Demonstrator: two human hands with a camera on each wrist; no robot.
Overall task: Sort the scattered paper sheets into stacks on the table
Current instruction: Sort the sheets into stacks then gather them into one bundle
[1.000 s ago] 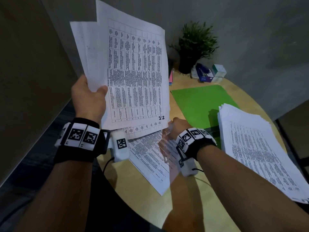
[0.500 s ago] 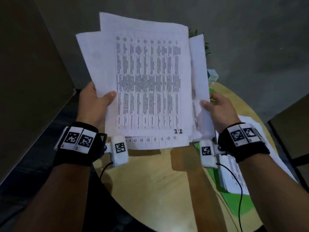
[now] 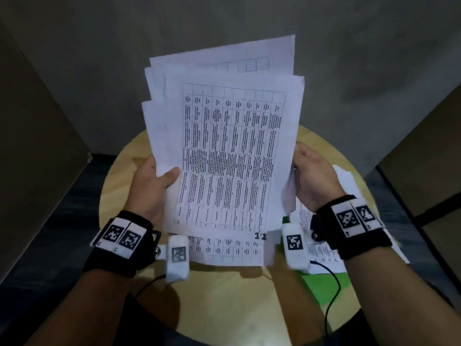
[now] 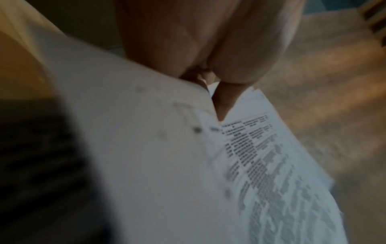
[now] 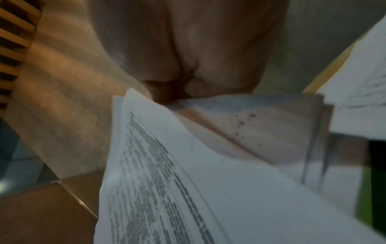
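Observation:
A bundle of several white sheets (image 3: 224, 151) printed with tables is held upright above the round wooden table (image 3: 224, 300). My left hand (image 3: 152, 188) grips its left edge, thumb on the front page. My right hand (image 3: 311, 176) holds the right edge, where one sheet bends outward. The sheets are uneven, with corners sticking out at the top. In the left wrist view the thumb (image 4: 225, 99) presses on the printed sheets (image 4: 261, 165). The right wrist view shows curled fingers (image 5: 188, 85) above the same sheets (image 5: 167, 181).
A stack of printed pages (image 3: 324, 245) lies on a green folder (image 3: 321, 285) at the table's right side, partly under my right wrist. A black cable (image 3: 329, 303) hangs from the right wrist camera. Grey walls stand close behind the table.
My right hand has come up from a sheet on the table to the bundle's right edge. The bundle now stands more upright and centred, hiding the plant and boxes behind it.

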